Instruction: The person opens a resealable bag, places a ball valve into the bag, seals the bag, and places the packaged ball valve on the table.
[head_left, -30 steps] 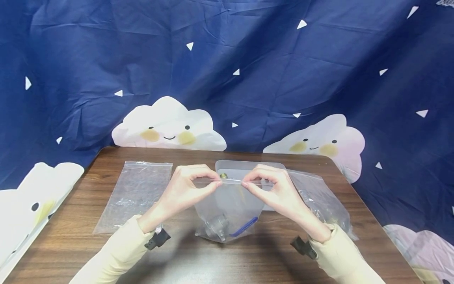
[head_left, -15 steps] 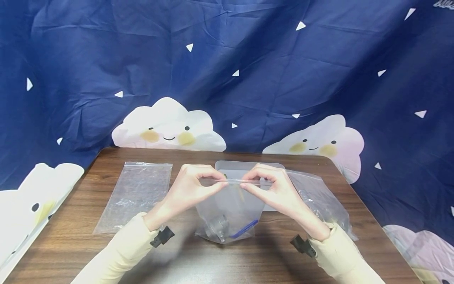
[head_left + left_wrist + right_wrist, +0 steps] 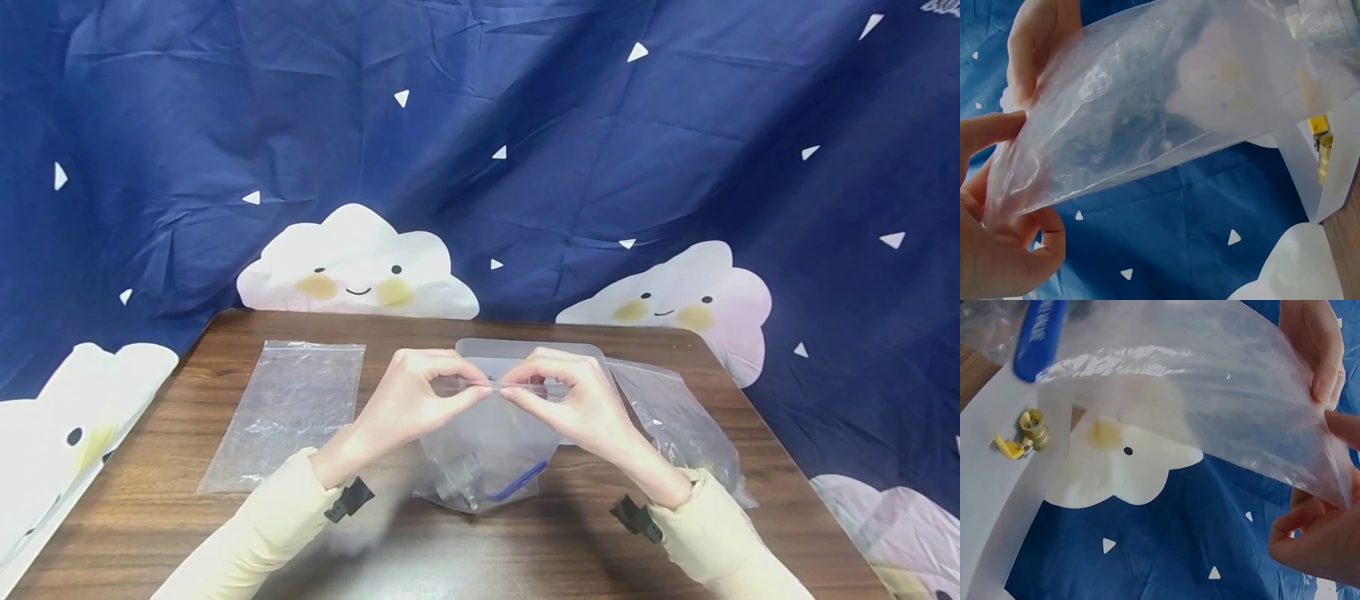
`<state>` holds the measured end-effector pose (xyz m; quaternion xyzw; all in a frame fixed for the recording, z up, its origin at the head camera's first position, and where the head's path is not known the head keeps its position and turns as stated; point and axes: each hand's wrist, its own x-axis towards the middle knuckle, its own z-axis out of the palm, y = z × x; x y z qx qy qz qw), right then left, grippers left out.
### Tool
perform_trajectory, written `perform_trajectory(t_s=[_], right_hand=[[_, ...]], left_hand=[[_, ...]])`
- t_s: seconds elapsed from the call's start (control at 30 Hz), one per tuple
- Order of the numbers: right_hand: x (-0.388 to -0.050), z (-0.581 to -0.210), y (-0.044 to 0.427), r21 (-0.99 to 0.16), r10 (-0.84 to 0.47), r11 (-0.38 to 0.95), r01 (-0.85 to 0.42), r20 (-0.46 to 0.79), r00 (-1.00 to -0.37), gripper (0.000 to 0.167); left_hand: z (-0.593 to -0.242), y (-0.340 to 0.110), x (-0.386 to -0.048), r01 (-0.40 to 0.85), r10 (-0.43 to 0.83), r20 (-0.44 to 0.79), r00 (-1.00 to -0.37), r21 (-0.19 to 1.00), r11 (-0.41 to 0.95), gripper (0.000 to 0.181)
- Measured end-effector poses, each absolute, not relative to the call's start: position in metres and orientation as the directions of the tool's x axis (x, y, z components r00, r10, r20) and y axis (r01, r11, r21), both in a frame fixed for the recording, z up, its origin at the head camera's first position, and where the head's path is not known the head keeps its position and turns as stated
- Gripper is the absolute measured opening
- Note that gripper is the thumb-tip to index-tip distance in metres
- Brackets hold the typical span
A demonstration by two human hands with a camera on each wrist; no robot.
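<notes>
A clear zip bag (image 3: pixel 487 442) hangs upright between the hands, its top edge pinched by both. The left hand (image 3: pixel 408 400) and the right hand (image 3: pixel 581 400) grip that edge between thumb and fingers, fingertips nearly meeting at the middle. At the bag's bottom lie a clear, round object (image 3: pixel 461 477) and a blue piece (image 3: pixel 519 482). In the left wrist view the bag (image 3: pixel 1129 100) stretches away from the left hand (image 3: pixel 1010 250). The right wrist view shows the blue piece (image 3: pixel 1041 337) close up, with the right hand (image 3: pixel 1322 540) at the bag's edge.
Behind the bag stands a whitish tray (image 3: pixel 525 346); the right wrist view shows a brass valve with a yellow handle (image 3: pixel 1034 430) in it. A flat clear bag (image 3: pixel 288 417) lies on the left of the table, another bag with contents (image 3: pixel 682 417) on the right.
The left hand has slid rightward along the bag's top edge toward the right hand, which has shifted slightly left. The gap between their fingertips is narrower.
</notes>
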<state>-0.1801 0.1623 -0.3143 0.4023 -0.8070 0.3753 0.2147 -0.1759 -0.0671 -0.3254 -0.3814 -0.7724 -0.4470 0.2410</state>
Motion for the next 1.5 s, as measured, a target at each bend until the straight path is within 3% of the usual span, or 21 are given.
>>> perform_trajectory(t_s=[0.3,0.47,0.67,0.83,1.0,1.2,1.5], right_hand=[[-0.181,-0.313,0.162,-0.333,-0.504,0.436,-0.836,0.679,-0.534,0.014],[-0.18,-0.314,0.168,-0.332,-0.456,0.5,-0.8,0.685,-0.569,0.015],[-0.18,-0.316,0.176,-0.351,-0.394,0.528,-0.773,0.705,-0.589,0.026],[-0.181,-0.316,0.188,-0.348,-0.447,0.499,-0.793,0.681,-0.58,0.016],[-0.179,-0.313,0.204,-0.373,-0.51,0.474,-0.797,0.622,-0.594,0.018],[-0.179,-0.313,0.21,-0.308,-0.492,0.531,-0.79,0.647,-0.583,0.013],[-0.181,-0.318,0.216,-0.325,-0.398,0.555,-0.766,0.705,-0.587,0.032]], left_hand=[[-0.321,-0.072,-0.174,0.825,0.39,0.736,-0.553,0.418,0.381,0.007],[-0.319,-0.081,-0.174,0.822,0.388,0.736,-0.555,0.414,0.391,0.007],[-0.322,-0.089,-0.175,0.791,0.332,0.741,-0.584,0.428,0.437,0.013],[-0.325,-0.096,-0.177,0.76,0.32,0.706,-0.631,0.483,0.435,0.01],[-0.326,-0.102,-0.178,0.762,0.333,0.699,-0.633,0.486,0.429,0.009],[-0.325,-0.105,-0.179,0.742,0.276,0.716,-0.641,0.487,0.46,0.013],[-0.327,-0.109,-0.18,0.735,0.314,0.678,-0.664,0.517,0.438,0.008]])
